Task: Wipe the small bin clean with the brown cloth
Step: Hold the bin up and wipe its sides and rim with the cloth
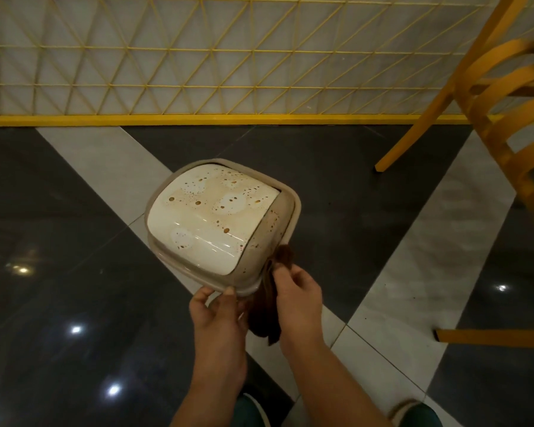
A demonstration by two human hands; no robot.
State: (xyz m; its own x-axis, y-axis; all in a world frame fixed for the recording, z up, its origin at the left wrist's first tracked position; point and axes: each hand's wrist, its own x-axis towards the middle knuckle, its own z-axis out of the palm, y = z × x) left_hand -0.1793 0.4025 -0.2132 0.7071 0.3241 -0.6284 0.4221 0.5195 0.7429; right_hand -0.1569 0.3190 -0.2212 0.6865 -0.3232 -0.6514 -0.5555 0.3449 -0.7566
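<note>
We see the small bin (219, 223) from above, held over the floor in front of the person, centre of view. Beige body, rounded-square rim, with a cream swing lid (211, 215) on top. Lid spattered with brown spots and pale dried rings. The lid's long axis runs from the near-left toward the far-right, and its curved top faces up at us, tipped slightly toward the left.

Left hand (218, 315) grips the near rim, thumb on top of the edge, fingers curled under: clamped on the bin. Right hand (296, 300) pinches the brown cloth (270, 306) between thumb and fingers, closed on it. Upper end of the cloth touches the bin's near-right corner; the rest hangs down between the two hands.

Below: glossy dark floor (74, 241) crossed by pale diagonal bands, ceiling lights reflected in it. A yellow lattice screen (198, 57) stands along the far side. A yellow wooden chair (490, 103) sits to the right, well apart from the bin. Shoe tips (413, 414) show at the bottom edge.
</note>
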